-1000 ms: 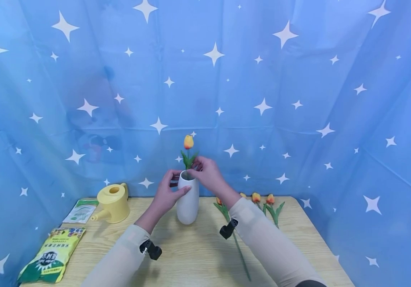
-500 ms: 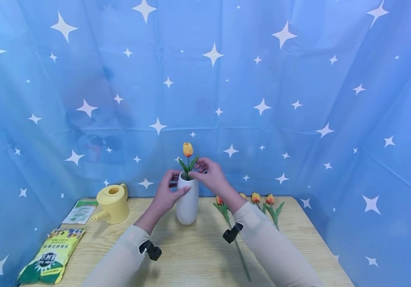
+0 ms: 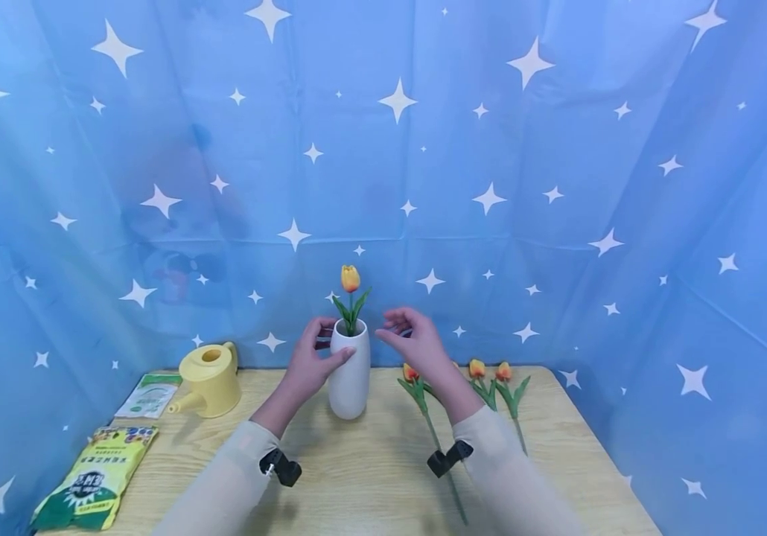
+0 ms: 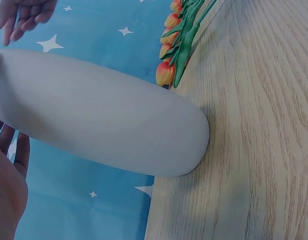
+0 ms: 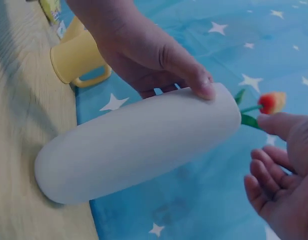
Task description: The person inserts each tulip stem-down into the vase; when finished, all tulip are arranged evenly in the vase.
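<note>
A tall white vase (image 3: pixel 349 376) stands upright on the wooden table. My left hand (image 3: pixel 313 359) grips it near the rim, thumb across the front and fingers behind; the thumb shows well in the right wrist view. One yellow-orange tulip (image 3: pixel 351 279) rises from the vase mouth, its green leaves just above the rim and its lower stem hidden inside. To the right of the vase, my right hand (image 3: pixel 415 342) hangs in the air, fingers loosely bent and holding nothing. In the right wrist view that hand (image 5: pixel 286 170) is beside the flower.
Several more tulips (image 3: pixel 504 372) lie on the table (image 3: pixel 357 484) at right, partly under the right forearm. A yellow watering can (image 3: pixel 212 383) stands back left, by a green-and-white packet (image 3: pixel 150 394). A yellow-green bag (image 3: pixel 98 476) lies front left. A starry blue curtain (image 3: pixel 383 149) hangs behind.
The tulip has sunk lower into the vase. My right hand has let go of it and drawn away to the right. The left hand keeps its grip on the vase.
</note>
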### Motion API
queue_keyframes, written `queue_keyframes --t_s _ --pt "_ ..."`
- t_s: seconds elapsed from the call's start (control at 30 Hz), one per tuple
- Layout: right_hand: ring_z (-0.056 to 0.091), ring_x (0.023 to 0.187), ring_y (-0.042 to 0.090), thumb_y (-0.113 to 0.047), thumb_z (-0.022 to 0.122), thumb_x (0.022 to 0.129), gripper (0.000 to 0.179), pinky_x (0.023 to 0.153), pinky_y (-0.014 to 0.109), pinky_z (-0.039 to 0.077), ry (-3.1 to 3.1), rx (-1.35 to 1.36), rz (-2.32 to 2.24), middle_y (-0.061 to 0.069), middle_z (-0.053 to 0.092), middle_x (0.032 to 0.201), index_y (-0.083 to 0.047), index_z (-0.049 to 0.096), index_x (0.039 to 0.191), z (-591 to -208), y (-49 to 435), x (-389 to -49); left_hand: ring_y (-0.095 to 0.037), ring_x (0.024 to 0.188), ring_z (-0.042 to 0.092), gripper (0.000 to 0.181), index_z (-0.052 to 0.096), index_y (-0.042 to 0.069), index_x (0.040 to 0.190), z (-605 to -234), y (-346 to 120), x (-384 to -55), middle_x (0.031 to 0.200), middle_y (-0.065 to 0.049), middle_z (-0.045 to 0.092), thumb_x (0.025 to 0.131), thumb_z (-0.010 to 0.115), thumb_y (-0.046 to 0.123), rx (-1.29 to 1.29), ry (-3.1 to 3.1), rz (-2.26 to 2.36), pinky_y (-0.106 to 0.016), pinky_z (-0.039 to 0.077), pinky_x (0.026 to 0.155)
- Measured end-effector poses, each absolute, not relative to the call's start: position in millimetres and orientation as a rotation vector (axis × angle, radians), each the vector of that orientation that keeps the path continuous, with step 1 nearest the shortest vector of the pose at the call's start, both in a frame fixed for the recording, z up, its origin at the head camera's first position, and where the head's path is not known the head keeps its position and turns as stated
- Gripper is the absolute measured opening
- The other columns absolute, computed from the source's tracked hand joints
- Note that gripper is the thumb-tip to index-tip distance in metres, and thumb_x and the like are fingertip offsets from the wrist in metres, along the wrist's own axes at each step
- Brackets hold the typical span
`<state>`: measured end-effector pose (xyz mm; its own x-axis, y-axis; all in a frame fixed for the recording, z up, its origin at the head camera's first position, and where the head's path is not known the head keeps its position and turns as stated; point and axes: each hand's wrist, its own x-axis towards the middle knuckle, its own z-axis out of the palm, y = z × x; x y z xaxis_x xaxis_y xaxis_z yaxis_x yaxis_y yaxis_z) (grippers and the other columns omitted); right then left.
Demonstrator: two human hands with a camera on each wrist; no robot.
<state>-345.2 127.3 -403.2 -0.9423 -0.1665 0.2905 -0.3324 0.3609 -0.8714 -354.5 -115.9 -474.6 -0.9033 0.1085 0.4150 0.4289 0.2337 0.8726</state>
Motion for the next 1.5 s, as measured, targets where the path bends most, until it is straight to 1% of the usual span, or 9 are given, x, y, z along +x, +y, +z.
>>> queue_keyframes --t_s 0.17,0.4,0.5,0.63,0.73,0.87,1.2,1.4,1.5 --pt "0.067 0.100 0.025 -0.019 0.083 0.102 0.026 0.085 0.036 0.058 -2.492 0.356 1.653 0.007 0.074 0.109 -0.008 0.075 0.124 -426.4 146.0 -332.7 -0.035 0.130 0.061 0.061 0.058 0.015 0.144 -477.7 -116.4 -353.6 0.142 -0.010 0.061 0.097 0.089 0.038 -0.492 -2.244 -1.724 -0.068 0.048 0.114" --pt "0.066 0.095 0.021 -0.017 0.081 0.104 0.019 0.076 0.030 0.057 -2.586 0.251 1.581 0.007 0.071 0.105 -0.006 0.075 0.119 -474.6 179.8 -313.2 -0.038 0.130 0.061 0.060 0.059 0.013 0.143 -481.5 -113.2 -351.4 0.140 -0.011 0.061 0.097 0.089 0.034 -0.507 -2.222 -1.740 -0.070 0.047 0.114" --pt "0.066 0.095 0.021 -0.015 0.079 0.105 0.019 0.077 0.031 0.057 -2.642 0.224 1.550 0.006 0.071 0.106 -0.005 0.073 0.120 -494.1 194.9 -305.0 -0.038 0.129 0.061 0.059 0.059 0.013 0.143 -481.7 -111.4 -349.8 0.140 -0.011 0.061 0.097 0.090 0.032 -0.501 -2.222 -1.739 -0.069 0.048 0.113" --pt "0.064 0.093 0.020 -0.013 0.080 0.103 0.024 0.075 0.031 0.055 -2.688 0.169 1.506 0.005 0.070 0.103 0.000 0.071 0.122 -519.3 211.3 -299.6 -0.036 0.129 0.062 0.059 0.059 0.014 0.144 -481.7 -109.6 -350.3 0.141 -0.010 0.062 0.097 0.090 0.031 -0.494 -2.234 -1.728 -0.062 0.050 0.114" --pt "0.065 0.090 0.020 -0.011 0.079 0.102 0.028 0.071 0.030 0.056 -2.727 0.131 1.480 0.007 0.069 0.101 0.004 0.070 0.124 -536.4 218.3 -296.8 -0.034 0.129 0.061 0.060 0.058 0.014 0.145 -480.6 -109.9 -350.2 0.141 -0.010 0.061 0.097 0.090 0.031 -0.476 -2.246 -1.737 -0.063 0.050 0.114" --pt "0.064 0.089 0.019 -0.010 0.079 0.103 0.030 0.069 0.031 0.056 -2.787 0.101 1.443 0.007 0.067 0.101 0.005 0.067 0.126 -553.4 220.5 -294.2 -0.035 0.130 0.060 0.062 0.057 0.015 0.147 -477.3 -111.8 -351.2 0.142 -0.009 0.061 0.097 0.089 0.034 -0.461 -2.252 -1.750 -0.067 0.048 0.115" --pt "0.060 0.089 0.021 -0.007 0.082 0.098 0.034 0.083 0.046 0.058 -2.855 0.130 1.200 0.007 0.064 0.100 0.007 0.069 0.126 -558.4 211.3 -303.0 -0.035 0.131 0.060 0.063 0.055 0.015 0.149 -471.6 -116.4 -357.8 0.143 -0.009 0.060 0.099 0.087 0.036 -0.462 -2.254 -1.735 -0.065 0.048 0.115" --pt "0.057 0.079 0.018 -0.004 0.083 0.096 0.025 0.081 0.046 0.059 -2.911 0.187 1.069 0.001 0.063 0.086 0.004 0.074 0.118 -554.9 207.4 -300.8 -0.038 0.132 0.059 0.064 0.056 0.015 0.148 -474.0 -116.7 -360.0 0.143 -0.009 0.060 0.098 0.088 0.036 -0.475 -2.246 -1.742 -0.068 0.047 0.115" --pt "0.058 0.077 0.017 -0.005 0.083 0.097 0.027 0.080 0.045 0.059 -2.920 0.164 1.077 0.000 0.063 0.084 0.004 0.074 0.120 -552.9 203.8 -299.7 -0.037 0.132 0.059 0.064 0.056 0.016 0.148 -474.7 -119.7 -360.4 0.143 -0.009 0.060 0.097 0.089 0.037 -0.482 -2.245 -1.749 -0.069 0.046 0.115"
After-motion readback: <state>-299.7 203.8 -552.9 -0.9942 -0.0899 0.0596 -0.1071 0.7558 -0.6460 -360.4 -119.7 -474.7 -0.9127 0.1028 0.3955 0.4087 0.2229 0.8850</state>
